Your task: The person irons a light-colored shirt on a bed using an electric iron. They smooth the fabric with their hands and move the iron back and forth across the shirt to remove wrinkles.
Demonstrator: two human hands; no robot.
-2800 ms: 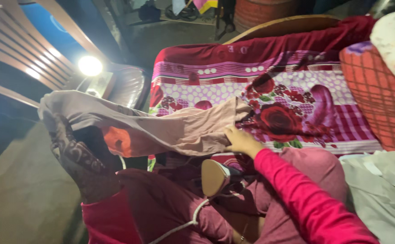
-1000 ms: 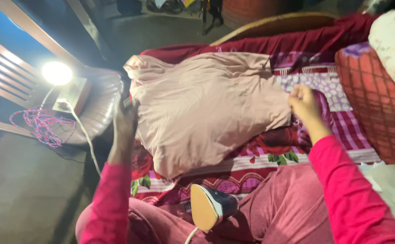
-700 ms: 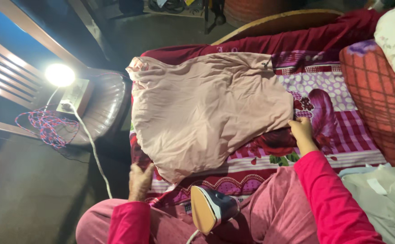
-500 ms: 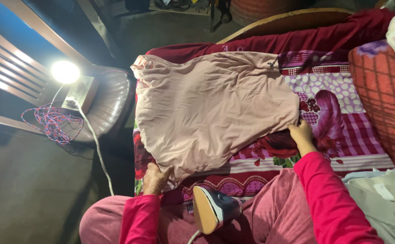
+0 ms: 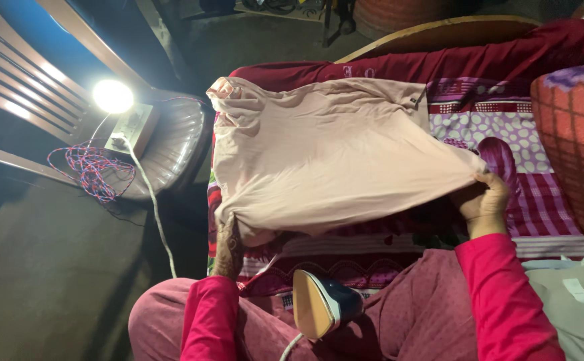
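A pale pink garment lies spread over a flowered red and purple bedsheet. My left hand grips its near left corner from underneath. My right hand grips its near right corner, and the near edge is lifted and stretched taut between the two hands. An electric iron stands on its heel by my knees, soleplate facing left, its white cord trailing down.
A plastic chair at the left holds a bright lamp, a socket box and tangled red-blue wire. An orange checked cloth lies at the right. A pale folded garment sits at the bottom right.
The garment went from held up to spread on the sheet. Both hands came to its near corners, took hold and now lift and stretch the near edge.
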